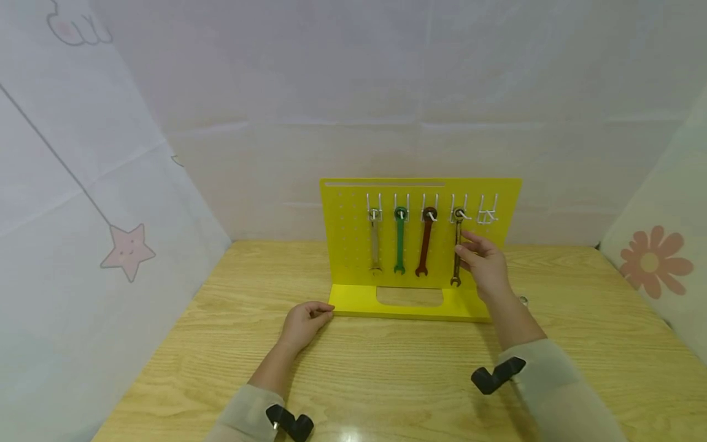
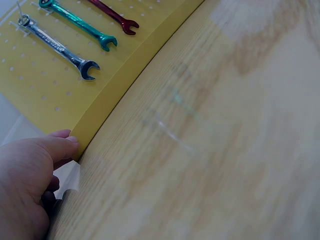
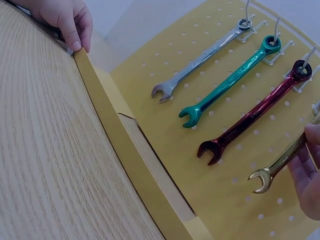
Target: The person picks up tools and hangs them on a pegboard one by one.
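A gold combination wrench point(image 1: 456, 255) hangs down the yellow pegboard point(image 1: 353, 245), its ring end at the fourth hook from the left. My right hand point(image 1: 487, 268) pinches its shaft between thumb and fingers; the open end point(image 3: 262, 181) points down below the hand. Left of it hang a red wrench point(image 3: 252, 112), a green wrench point(image 3: 227, 85) and a silver wrench point(image 2: 55, 47), each by its ring on its own hook. With thumb and fingers, my left hand point(image 1: 306, 322) grips the left front corner of the pegboard's base point(image 1: 353, 301).
The rightmost hook point(image 1: 488, 215) on the board holds no wrench. A small shiny metal piece point(image 1: 523, 301) shows on the wooden table point(image 1: 386, 368) beside my right wrist. Pale printed cloth point(image 1: 353, 135) surrounds the table at the back and sides.
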`<state>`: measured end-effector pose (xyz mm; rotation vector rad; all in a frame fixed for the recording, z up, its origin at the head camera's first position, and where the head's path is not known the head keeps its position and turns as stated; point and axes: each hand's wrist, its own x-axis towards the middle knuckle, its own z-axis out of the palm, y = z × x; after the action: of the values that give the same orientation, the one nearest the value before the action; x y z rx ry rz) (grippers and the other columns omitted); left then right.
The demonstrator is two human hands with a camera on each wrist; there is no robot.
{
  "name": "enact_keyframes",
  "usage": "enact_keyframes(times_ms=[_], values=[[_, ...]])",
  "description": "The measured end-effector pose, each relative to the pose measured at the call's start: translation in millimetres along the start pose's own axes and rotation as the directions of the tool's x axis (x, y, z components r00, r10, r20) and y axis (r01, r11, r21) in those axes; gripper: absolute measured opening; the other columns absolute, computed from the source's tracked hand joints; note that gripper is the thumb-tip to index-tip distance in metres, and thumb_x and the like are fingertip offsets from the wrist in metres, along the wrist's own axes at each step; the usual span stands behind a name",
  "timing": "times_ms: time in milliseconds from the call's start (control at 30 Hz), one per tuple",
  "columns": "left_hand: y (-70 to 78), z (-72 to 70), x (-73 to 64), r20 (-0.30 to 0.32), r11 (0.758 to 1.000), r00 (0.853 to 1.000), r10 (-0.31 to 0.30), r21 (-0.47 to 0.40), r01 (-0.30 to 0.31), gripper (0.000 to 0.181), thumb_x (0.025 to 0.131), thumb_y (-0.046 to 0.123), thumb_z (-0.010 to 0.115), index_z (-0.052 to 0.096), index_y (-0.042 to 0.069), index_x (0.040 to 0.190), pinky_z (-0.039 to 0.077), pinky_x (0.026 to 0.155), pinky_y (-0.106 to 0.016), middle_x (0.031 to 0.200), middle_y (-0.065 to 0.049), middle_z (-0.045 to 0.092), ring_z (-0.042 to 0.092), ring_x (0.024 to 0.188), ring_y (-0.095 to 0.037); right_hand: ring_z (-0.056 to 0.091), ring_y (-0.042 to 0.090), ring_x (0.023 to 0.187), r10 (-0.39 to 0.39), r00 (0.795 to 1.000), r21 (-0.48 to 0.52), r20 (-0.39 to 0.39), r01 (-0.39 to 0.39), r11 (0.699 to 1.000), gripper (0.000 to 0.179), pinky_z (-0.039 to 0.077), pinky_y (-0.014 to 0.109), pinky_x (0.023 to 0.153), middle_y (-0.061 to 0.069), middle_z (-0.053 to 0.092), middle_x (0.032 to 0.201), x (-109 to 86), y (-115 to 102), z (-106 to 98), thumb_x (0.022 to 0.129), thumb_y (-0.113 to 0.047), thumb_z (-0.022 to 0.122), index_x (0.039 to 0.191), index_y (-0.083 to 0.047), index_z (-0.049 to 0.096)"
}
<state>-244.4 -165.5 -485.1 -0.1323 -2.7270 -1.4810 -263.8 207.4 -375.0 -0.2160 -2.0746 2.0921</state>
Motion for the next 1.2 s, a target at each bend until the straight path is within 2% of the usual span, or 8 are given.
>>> enact_keyframes(times_ms=[267, 567, 733, 1000, 1200], values=[[-1.9, -0.2, 0.6, 0.003, 1.0, 1.0, 0.003, -0.004, -0.003, 0.013, 0.09, 0.016, 0.07, 0.077, 0.013, 0.101, 0.046, 0.074, -0.029, 0.098, -0.001, 0.072, 0.055, 0.078, -0.012, 0.059, -0.002, 0.093, -0.037, 0.999, 0.026, 0.035, 0.036, 0.999, 0.046, 0.05, 0.011, 0.082, -0.014, 0.056, 0.099, 1.0, 3.2, -1.1, 0.097, -0.01, 0.06, 0.142, -0.007, 0.05], [-1.5, -0.6, -0.1, 0.007, 1.0, 1.0, -0.006, -0.001, 0.006, 0.013, 0.09, 0.017, 0.07, 0.077, 0.013, 0.101, 0.046, 0.074, -0.029, 0.101, -0.001, 0.072, 0.054, 0.08, -0.012, 0.055, -0.005, 0.099, -0.074, 0.995, 0.028, 0.066, 0.072, 0.997, 0.049, 0.048, 0.009, 0.084, -0.02, 0.058, 0.103, 3.2, 9.8, -3.0, 0.098, -0.009, 0.058, 0.144, -0.001, 0.045], [-1.0, -1.1, -1.2, 0.008, 1.0, 1.0, -0.02, -0.003, 0.02, 0.014, 0.09, 0.018, 0.071, 0.077, 0.014, 0.101, 0.046, 0.074, -0.029, 0.1, -0.001, 0.071, 0.054, 0.079, -0.013, 0.055, -0.005, 0.103, -0.07, 0.995, 0.019, 0.075, 0.069, 0.997, 0.05, 0.047, 0.008, 0.086, -0.021, 0.058, 0.106, 0.7, 9.3, -5.8, 0.098, -0.01, 0.058, 0.145, -0.001, 0.044], [-2.0, -0.2, -0.9, 0.005, 1.0, 1.0, -0.005, 0.001, 0.005, 0.013, 0.09, 0.017, 0.07, 0.077, 0.014, 0.101, 0.046, 0.075, -0.028, 0.101, -0.002, 0.072, 0.055, 0.08, -0.012, 0.059, -0.005, 0.099, -0.063, 0.994, 0.045, 0.087, 0.059, 0.997, 0.048, 0.049, 0.009, 0.085, -0.02, 0.061, 0.105, -5.4, 8.5, -14.3, 0.097, -0.012, 0.061, 0.142, -0.003, 0.047], [-1.0, -0.9, -0.9, 0.003, 1.0, 1.0, -0.004, 0.002, 0.004, 0.013, 0.091, 0.017, 0.07, 0.077, 0.013, 0.101, 0.046, 0.075, -0.029, 0.1, -0.001, 0.071, 0.054, 0.079, -0.012, 0.057, -0.005, 0.1, -0.065, 0.992, -0.007, 0.11, 0.066, 0.998, 0.051, 0.049, 0.009, 0.085, -0.021, 0.061, 0.105, -10.0, 8.6, -21.7, 0.097, -0.014, 0.061, 0.144, -0.002, 0.045]])
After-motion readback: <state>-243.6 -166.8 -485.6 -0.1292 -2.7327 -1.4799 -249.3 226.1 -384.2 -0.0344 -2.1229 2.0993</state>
